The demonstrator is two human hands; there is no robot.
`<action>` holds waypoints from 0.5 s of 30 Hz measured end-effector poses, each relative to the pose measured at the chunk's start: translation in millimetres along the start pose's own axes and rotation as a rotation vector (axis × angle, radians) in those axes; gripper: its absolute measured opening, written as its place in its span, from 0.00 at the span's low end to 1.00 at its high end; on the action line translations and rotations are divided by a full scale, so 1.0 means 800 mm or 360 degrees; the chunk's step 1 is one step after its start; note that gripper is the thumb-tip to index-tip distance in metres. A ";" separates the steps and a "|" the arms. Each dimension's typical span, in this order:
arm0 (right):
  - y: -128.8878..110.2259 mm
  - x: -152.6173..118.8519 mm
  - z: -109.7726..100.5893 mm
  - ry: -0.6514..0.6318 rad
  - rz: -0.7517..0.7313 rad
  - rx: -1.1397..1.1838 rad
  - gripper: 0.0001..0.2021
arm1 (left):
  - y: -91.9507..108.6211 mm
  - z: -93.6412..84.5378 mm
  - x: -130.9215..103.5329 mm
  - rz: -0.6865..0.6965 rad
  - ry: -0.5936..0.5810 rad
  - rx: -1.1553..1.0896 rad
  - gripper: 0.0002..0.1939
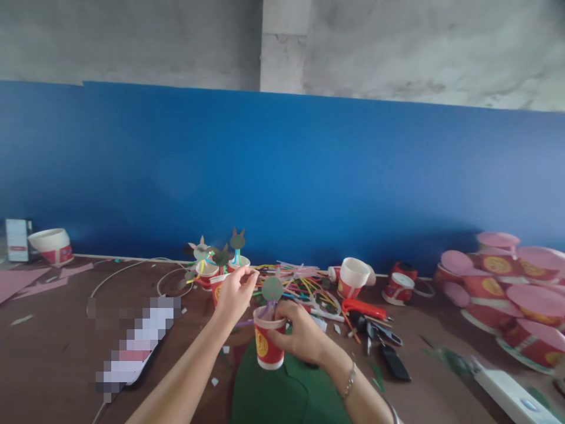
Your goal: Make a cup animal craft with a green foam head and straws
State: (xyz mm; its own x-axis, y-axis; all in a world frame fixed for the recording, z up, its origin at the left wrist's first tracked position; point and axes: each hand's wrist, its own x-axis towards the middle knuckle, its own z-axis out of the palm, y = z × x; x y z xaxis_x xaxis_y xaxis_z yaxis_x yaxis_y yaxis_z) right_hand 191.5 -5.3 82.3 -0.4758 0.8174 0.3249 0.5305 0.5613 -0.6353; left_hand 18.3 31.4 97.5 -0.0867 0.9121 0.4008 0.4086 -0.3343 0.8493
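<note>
A red and white paper cup (268, 347) with a yellow emblem stands upright on green sheet material in front of me. My right hand (300, 333) is closed around its right rim, thumb on the outer wall and fingers over the edge. Out of the cup rise purple strips topped by a round dark-green cutout (272, 289). My left hand (238, 291) is raised to the left of the cup, thumb and fingertips pinched together; whatever is between them is too small to make out. Behind it are several cups with eared cutouts (237, 240) on coloured stems.
A pile of coloured pipe cleaners (304, 282) lies behind the cup. To the right are a red-handled tool (364, 308), keys (391, 359), and stacked cups with pink discs (498, 288). A phone (141, 347) with a cable lies left. Green sheets (273, 394) lie in front.
</note>
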 end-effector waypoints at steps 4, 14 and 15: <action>-0.009 -0.003 -0.002 -0.0045 -0.0026 -0.0158 0.10 | -0.010 0.003 0.003 -0.0111 -0.0061 -0.0115 0.12; -0.017 -0.005 -0.003 -0.0075 -0.0024 -0.0282 0.10 | -0.013 0.006 0.003 -0.0165 -0.0112 -0.0227 0.14; -0.016 -0.005 -0.003 -0.0075 -0.0021 -0.0278 0.10 | -0.013 0.006 0.003 -0.0162 -0.0119 -0.0229 0.14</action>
State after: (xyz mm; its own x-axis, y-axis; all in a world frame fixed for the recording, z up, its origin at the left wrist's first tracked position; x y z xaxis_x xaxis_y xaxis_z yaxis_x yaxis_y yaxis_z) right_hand 188.4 -15.4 90.7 -0.5135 0.8052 0.2966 0.6360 0.5892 -0.4984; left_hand 18.4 37.9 88.2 -0.0508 0.9562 0.2884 0.2663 -0.2654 0.9266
